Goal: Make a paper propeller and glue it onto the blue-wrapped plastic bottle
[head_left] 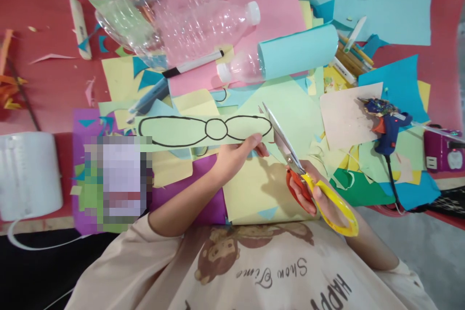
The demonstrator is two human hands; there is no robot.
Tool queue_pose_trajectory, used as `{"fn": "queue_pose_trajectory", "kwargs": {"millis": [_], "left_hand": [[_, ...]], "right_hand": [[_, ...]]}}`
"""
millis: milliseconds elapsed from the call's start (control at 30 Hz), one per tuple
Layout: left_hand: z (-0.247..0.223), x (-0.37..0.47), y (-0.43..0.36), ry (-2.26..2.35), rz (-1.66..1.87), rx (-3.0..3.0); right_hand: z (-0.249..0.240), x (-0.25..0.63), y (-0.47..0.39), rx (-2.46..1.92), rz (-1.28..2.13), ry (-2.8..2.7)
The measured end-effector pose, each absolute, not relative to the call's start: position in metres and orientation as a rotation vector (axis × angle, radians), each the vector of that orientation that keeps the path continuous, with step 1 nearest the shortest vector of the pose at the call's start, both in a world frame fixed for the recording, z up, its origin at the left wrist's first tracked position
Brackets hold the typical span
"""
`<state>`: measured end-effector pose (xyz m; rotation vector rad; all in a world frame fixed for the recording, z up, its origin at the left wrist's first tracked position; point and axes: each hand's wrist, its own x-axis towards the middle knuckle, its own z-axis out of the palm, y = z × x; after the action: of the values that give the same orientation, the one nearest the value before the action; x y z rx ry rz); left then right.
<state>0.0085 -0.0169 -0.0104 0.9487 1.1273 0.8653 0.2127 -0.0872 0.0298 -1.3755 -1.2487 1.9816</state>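
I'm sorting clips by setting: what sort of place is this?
Probably a craft workspace; home or classroom, I can't tell. Signs: metal scissors with red and yellow handles, a blue glue gun with a black cord, and a pale green paper strip with black outlines.

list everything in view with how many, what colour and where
paper strip: 1, pale green with black outline, centre
scissors: 1 pair, red and yellow handles, right of strip
wrapped bottle: 1, light-blue wrap, beyond strip
clear bottles: several, transparent, far left to far right
marker: 1, black and white, near clear bottles
pens and pencils: several, mixed, beside wrapped bottle
glue gun: 1, blue, right
box: 1, purple, right edge
cylindrical object: 1, white, left edge
paper sheets and scraps: many, mixed, throughout
pixelated item: 1, unclear, near left
table: 1, red, underneath
shirt: 1, cream, bottom
left hand: 1, bare, holding strip
right hand: 1, bare, holding scissors
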Motion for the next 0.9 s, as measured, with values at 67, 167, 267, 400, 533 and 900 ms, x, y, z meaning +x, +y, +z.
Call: {"fn": "queue_pose_trajectory", "kwargs": {"millis": [67, 167, 267, 400, 533, 900], "left_hand": [[-0.01, 0.009, -0.017, 1.124, 0.88, 0.944], [-0.01, 0.008, -0.017, 1.105, 0.889, 0.926], [-0.008, 0.008, -0.016, 1.088, 0.91, 0.88], [-0.002, 0.01, -0.014, 1.076, 0.941, 0.818], [0.0, 0.011, -0.012, 1.089, 0.966, 0.781], [-0.004, 0.008, -0.01, 1.051, 1.012, 0.805]], "right_hand": [[0.027, 0.214, -0.087, -1.369, 1.983, -1.251], [0.026, 0.214, -0.085, -1.354, 2.001, -1.202], [0.029, 0.214, -0.084, -1.36, 1.987, -1.198], [0.033, 0.217, -0.085, -1.408, 1.939, -1.24], [0.033, 0.221, -0.086, -1.357, 1.928, -1.25], [0.038, 0.224, -0.082, -1.361, 1.996, -1.156]]}}
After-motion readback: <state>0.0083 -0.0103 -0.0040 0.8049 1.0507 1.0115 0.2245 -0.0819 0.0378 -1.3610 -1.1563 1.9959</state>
